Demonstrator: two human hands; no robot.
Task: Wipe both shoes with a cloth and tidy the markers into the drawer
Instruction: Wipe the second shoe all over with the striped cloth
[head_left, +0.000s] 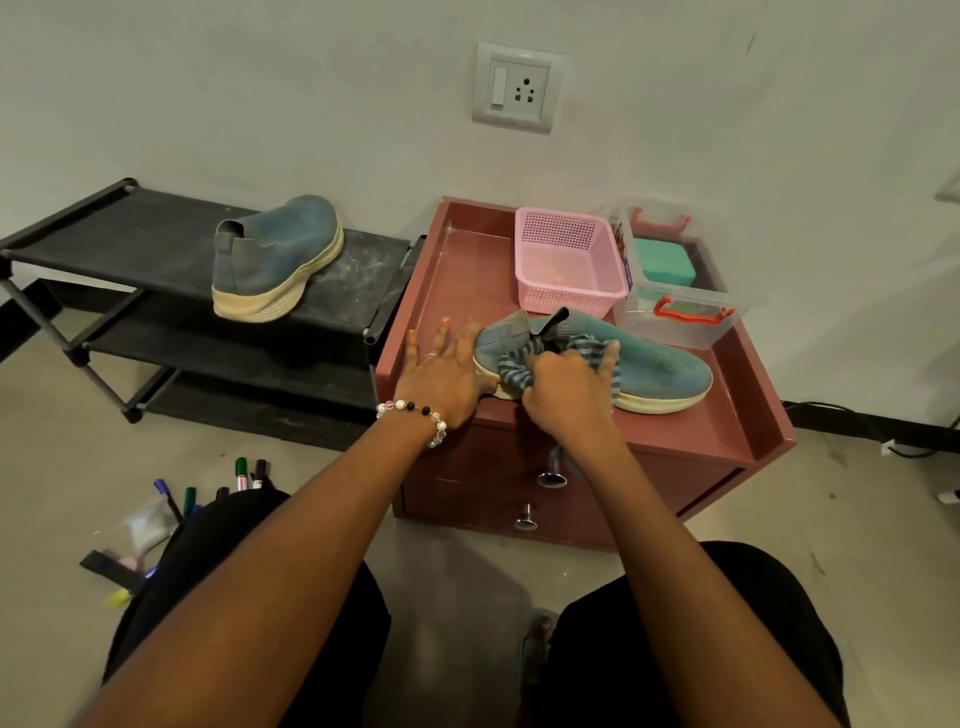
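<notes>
Two blue shoes are in view. One shoe (649, 364) lies on its sole on top of the small maroon drawer cabinet (675, 447), and our right hand (566, 389) grips a striped cloth (519, 369) bunched against its side. Our left hand (447, 374) lies with straight fingers touching the heel, and we wear a bead bracelet (415, 413) on that wrist. The other shoe (275, 254) stands on the top shelf of the black shoe rack (104, 228), well apart. Several markers (241, 473) lie on the floor near our left knee. Behind the first shoe stand a pink basket (566, 260) and a clear plastic box (691, 312). Both drawers are closed.
</notes>
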